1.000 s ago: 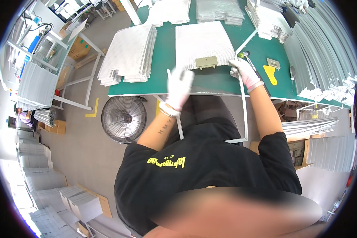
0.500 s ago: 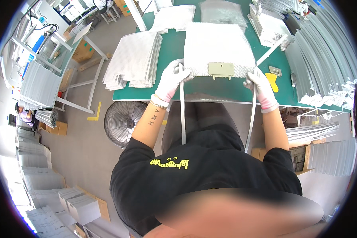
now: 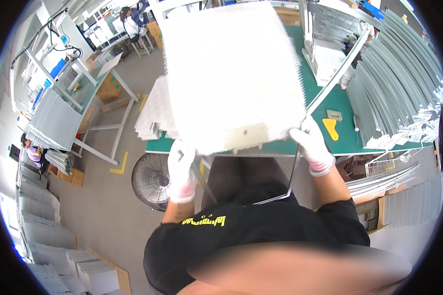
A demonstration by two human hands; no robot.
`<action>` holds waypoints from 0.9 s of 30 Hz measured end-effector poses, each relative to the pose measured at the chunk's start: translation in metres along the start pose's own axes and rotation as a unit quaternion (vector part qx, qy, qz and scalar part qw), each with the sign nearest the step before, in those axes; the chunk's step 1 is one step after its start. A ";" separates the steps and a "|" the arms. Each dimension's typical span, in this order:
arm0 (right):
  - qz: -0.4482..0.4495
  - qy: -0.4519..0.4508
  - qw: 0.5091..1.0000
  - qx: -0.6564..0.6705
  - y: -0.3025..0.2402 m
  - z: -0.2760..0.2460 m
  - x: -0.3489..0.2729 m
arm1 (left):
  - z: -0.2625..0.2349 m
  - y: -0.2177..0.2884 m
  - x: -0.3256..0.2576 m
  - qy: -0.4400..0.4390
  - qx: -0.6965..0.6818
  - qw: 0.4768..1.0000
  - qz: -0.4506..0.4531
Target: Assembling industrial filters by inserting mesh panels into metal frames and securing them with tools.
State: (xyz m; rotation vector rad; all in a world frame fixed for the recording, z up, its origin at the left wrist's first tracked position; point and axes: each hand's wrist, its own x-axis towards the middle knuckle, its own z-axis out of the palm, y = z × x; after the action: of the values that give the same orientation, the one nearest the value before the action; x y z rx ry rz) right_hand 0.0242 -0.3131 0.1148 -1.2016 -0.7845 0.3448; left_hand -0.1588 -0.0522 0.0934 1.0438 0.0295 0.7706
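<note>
A white mesh panel is raised and tilted in front of me, its sides blurred by motion. A beige plastic piece sits at the panel's near edge. My left hand, in a white glove, is closed at the near left corner, beside a thin frame strip running down toward my lap; its fingertips are partly hidden. My gloved right hand is closed round a pale frame strip at the panel's near right corner. That strip slants far right over the table, and a lower length reaches my lap.
On the green table lie a yellow scraper and a small grey plate. A stack of mesh panels stands at left, with many grey strips at right. A floor fan stands below the table's left edge.
The mesh panel has been lifted off the table and now tilts up closer to me. My left hand has moved left and nearer; the right hand came slightly nearer. The frame strips swung along.
</note>
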 end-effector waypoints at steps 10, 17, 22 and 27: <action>-0.141 0.106 0.979 -0.106 -0.038 0.021 0.087 | 0.019 0.033 0.090 -0.062 0.142 0.976 0.155; -0.197 0.227 0.934 -0.191 -0.008 -0.015 0.102 | 0.043 -0.010 0.155 -0.097 0.194 0.963 0.161; -0.222 0.253 0.928 -0.163 0.013 -0.024 0.101 | 0.047 -0.027 0.153 -0.055 0.205 0.969 0.125; -0.156 0.154 0.965 -0.143 0.018 -0.036 0.103 | 0.032 -0.039 0.155 -0.063 0.240 0.958 0.143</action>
State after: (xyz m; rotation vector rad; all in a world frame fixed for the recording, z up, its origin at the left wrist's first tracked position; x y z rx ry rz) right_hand 0.1238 -0.2674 0.1299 -1.3346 -0.7505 -0.2205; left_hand -0.0106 0.0039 0.1305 1.5817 -0.0477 0.9850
